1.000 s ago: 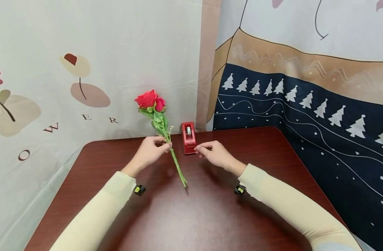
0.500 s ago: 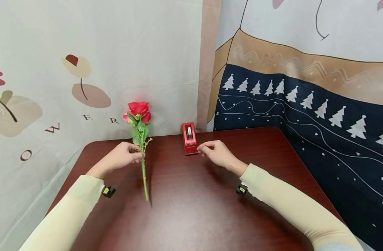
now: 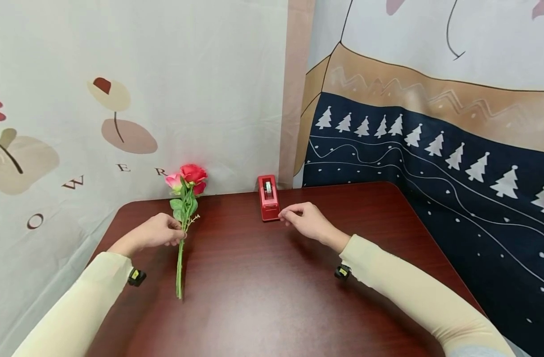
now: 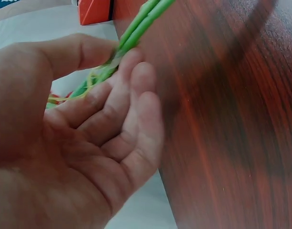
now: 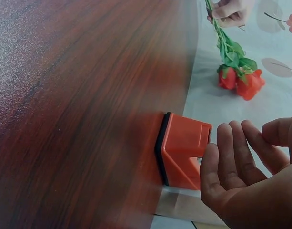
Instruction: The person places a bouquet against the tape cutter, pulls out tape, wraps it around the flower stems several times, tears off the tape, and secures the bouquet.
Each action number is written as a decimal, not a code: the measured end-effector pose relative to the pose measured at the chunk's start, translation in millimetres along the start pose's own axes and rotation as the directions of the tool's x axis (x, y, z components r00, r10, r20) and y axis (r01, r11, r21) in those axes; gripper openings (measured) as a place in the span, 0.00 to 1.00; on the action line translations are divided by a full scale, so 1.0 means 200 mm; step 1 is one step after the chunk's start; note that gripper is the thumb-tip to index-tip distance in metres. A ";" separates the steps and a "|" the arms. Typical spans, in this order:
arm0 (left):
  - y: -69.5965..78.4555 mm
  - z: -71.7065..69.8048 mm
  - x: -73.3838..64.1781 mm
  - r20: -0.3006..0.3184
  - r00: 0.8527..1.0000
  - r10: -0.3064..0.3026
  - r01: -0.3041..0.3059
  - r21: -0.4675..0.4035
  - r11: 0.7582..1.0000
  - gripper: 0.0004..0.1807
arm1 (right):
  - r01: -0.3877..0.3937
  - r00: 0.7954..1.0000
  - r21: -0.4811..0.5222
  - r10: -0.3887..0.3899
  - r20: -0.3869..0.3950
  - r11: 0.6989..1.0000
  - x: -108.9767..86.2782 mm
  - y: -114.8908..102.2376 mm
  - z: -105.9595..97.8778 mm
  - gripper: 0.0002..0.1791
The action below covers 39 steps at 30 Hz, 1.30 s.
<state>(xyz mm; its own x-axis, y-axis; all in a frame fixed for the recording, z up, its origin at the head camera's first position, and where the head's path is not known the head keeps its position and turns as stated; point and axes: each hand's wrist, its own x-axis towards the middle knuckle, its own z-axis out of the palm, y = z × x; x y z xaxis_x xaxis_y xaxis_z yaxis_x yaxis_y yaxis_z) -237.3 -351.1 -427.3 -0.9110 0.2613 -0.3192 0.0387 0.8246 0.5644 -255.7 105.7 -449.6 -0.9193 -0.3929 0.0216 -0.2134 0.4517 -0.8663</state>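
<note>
My left hand [image 3: 153, 231] pinches the green stems [image 4: 142, 23] of a small bunch of roses [image 3: 193, 173] between thumb and fingers, at the table's left side. The blooms are red and pink and point to the back; the stem ends reach toward the front. A small clear bit shows on the stems by the fingertips in the left wrist view. Beside a red tape dispenser [image 3: 268, 204] is my right hand [image 3: 311, 221], its fingers loosely bent and its thumb near the index finger. Nothing shows in its grasp. Whether it touches the dispenser I cannot tell.
The dark red-brown wooden table [image 3: 254, 282] reaches back to a pale printed curtain [image 3: 218, 74]. To the right hangs a navy cloth [image 3: 365, 153] with white trees. A black wrist camera [image 3: 136, 276] sits under each sleeve cuff.
My left hand has carried the roses leftward and lower, away from the dispenser, and the stems have swung nearer to upright in view. The right hand has hardly moved.
</note>
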 end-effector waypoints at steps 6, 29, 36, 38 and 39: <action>-0.02 0.00 -0.02 0.061 0.998 -0.034 0.033 0.007 0.999 0.11 | -0.002 1.000 -0.012 0.002 0.000 1.000 0.00 0.01 0.00 0.16; -0.07 0.05 -0.01 0.012 0.992 -0.126 0.124 0.131 0.984 0.13 | -0.017 1.000 -0.016 0.018 0.024 1.000 -0.01 0.02 0.00 0.17; 0.09 -0.07 -0.11 -0.196 0.965 -0.171 0.230 0.336 0.913 0.23 | 0.095 0.990 -0.137 -0.108 -0.092 0.986 -0.03 -0.02 -0.08 0.13; 0.17 -0.08 -0.12 -0.309 0.942 -0.135 0.245 0.352 0.903 0.26 | 0.120 0.980 -0.162 -0.142 -0.136 0.980 -0.03 -0.04 -0.10 0.13; 0.22 -0.07 -0.12 -0.365 0.925 -0.105 0.241 0.350 0.905 0.26 | 0.134 0.974 -0.187 -0.165 -0.159 0.973 -0.03 -0.05 -0.11 0.13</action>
<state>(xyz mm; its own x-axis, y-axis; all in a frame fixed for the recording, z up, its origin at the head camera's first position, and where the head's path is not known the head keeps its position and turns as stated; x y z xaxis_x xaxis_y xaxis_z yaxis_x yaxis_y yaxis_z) -218.9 -329.0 -384.3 -0.9966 -0.0282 -0.0772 -0.0409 0.9850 0.1674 -255.5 121.6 -430.1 -0.9123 -0.3298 0.2429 -0.3928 0.5365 -0.7469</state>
